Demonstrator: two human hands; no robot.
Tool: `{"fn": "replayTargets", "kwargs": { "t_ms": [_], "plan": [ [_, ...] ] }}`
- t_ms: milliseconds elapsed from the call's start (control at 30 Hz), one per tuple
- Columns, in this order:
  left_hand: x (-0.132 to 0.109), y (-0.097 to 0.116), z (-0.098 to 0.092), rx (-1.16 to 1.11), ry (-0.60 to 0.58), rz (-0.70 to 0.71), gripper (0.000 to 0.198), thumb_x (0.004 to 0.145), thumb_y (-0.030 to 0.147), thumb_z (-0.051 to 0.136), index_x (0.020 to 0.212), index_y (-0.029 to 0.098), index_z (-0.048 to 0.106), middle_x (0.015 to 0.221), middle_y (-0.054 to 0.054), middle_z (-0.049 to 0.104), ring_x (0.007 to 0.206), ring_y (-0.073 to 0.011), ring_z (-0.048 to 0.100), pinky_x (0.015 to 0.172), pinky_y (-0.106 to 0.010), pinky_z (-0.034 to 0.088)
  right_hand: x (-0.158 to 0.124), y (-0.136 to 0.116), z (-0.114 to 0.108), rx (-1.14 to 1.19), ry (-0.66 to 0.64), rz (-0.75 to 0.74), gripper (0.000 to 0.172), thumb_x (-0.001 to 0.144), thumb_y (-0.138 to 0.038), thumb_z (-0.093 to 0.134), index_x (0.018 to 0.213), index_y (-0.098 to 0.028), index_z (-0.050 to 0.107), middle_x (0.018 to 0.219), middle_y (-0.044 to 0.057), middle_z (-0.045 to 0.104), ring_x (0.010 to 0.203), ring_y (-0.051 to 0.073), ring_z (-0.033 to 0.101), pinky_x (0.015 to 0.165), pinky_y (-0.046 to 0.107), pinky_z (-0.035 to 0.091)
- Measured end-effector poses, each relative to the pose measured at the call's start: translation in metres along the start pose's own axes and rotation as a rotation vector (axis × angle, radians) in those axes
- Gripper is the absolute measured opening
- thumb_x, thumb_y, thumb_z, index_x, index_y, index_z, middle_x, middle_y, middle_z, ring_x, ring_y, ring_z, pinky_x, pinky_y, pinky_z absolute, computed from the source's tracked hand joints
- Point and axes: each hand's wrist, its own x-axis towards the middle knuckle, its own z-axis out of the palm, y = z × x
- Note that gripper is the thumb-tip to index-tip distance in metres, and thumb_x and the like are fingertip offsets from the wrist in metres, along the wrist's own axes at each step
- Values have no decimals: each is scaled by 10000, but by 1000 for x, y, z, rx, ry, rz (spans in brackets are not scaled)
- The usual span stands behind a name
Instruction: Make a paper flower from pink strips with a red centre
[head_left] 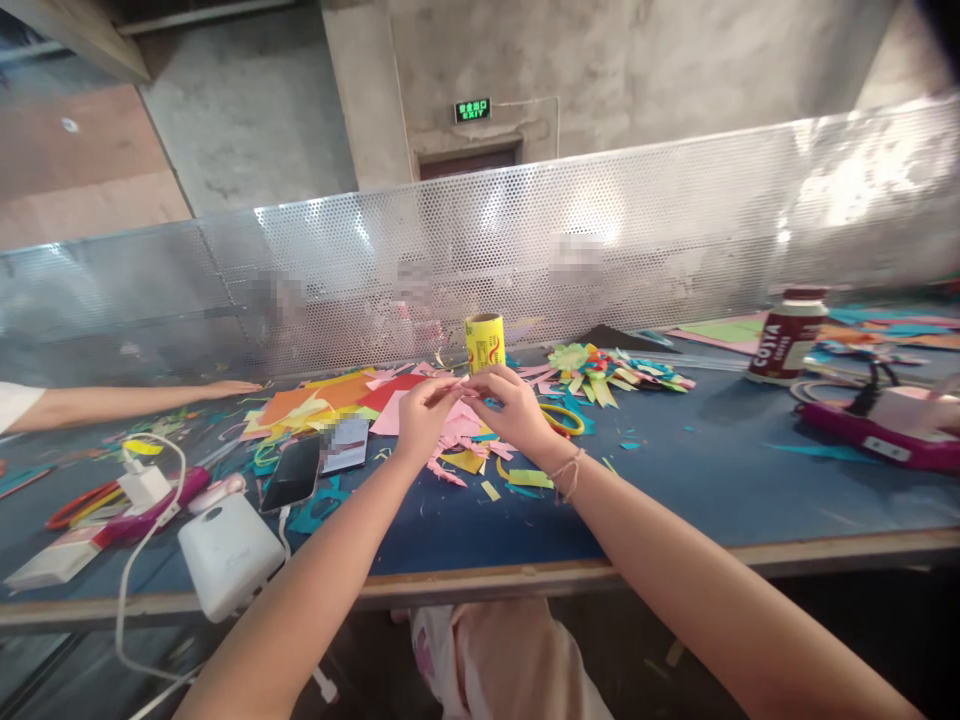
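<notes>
My left hand (pixel 422 418) and my right hand (pixel 517 410) meet above the blue table (pixel 675 480), fingertips pinched together on a small pink paper piece (pixel 459 384). Under them lies a heap of pink paper scraps (pixel 465 425) with yellow offcuts (pixel 529 478) beside it. A yellow tape roll (pixel 484 342) stands upright just behind my hands. A yellow ring (pixel 562 418) lies next to my right wrist.
Orange, red and yellow paper sheets (pixel 330 398) lie left of my hands, a phone (pixel 292 472) and a white power bank (pixel 229 555) nearer. A paper flower (pixel 592 368), a brown bottle (pixel 787 335) and a pink tool (pixel 870 432) sit right. Another person's arm (pixel 127 402) rests far left. A perforated metal screen (pixel 525 250) backs the table.
</notes>
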Motion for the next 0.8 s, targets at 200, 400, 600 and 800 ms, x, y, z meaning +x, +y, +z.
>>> {"fn": "replayTargets", "kwargs": {
  "t_ms": [200,400,600,800],
  "plan": [
    [1,5,0,36,14,-21,144,727,269,624,807,172,695,861,-73,692,830,-181,634,807,-347,492,-1,3,3,26,-20,37,107,823,-259,531,874,-201,604,869,56,546,800,151,561,650,289,531],
    [3,0,1,-47,29,-104,161,699,291,645,790,163,681,840,-68,691,809,-177,632,790,-338,494,1,6,3,53,12,81,86,811,-250,540,824,-208,613,891,66,542,852,173,558,644,308,525],
    [4,-8,3,-251,34,-292,221,631,337,702,744,154,652,736,-45,673,701,-145,620,710,-313,510,4,14,4,169,25,264,64,758,-249,561,739,-192,582,821,46,599,801,167,572,647,313,510],
    [3,-4,3,-367,55,-391,250,571,322,744,723,151,644,730,-47,683,712,-158,640,746,-344,518,4,18,7,488,-37,574,166,684,-334,611,694,-177,558,687,15,624,655,135,598,662,307,512]
  ]
}}
